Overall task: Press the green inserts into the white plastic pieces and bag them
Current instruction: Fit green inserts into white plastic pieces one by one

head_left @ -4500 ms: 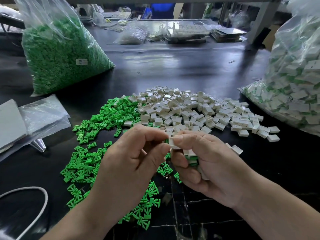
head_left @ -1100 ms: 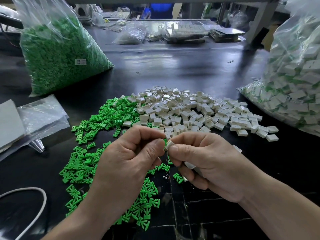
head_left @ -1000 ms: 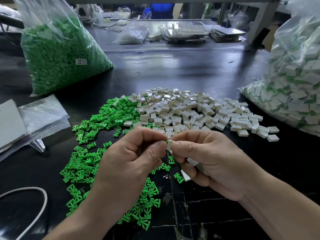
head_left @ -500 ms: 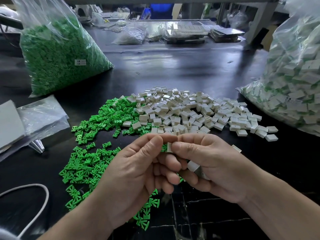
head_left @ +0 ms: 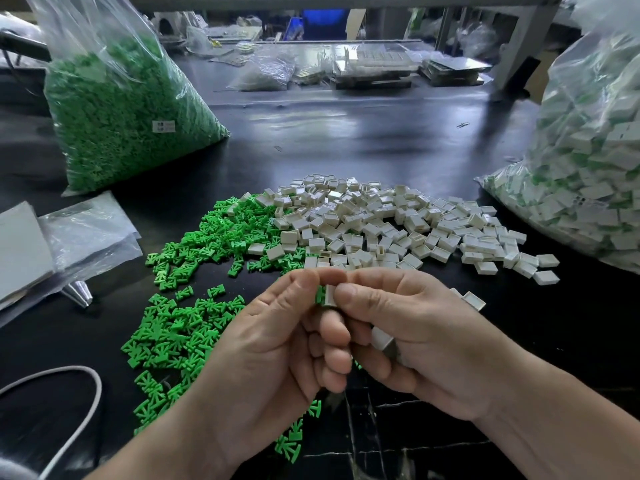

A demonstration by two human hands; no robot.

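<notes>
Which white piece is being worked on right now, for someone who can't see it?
Find the heap of white pieces on the black table; just in front of it two hands meet. The white piece is pinched between the fingers of the left hand and right hand, held clear of the table, with green at its left edge.

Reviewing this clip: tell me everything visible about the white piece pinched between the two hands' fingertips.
The white piece is a small, off-white rectangular shell of matt moulded plastic, held on edge above the table, mostly hidden in the grip. The right hand pinches it between thumb and forefinger; the left hand meets it from the other side, holding a green insert against its left edge. How far the insert is in cannot be told.
</notes>
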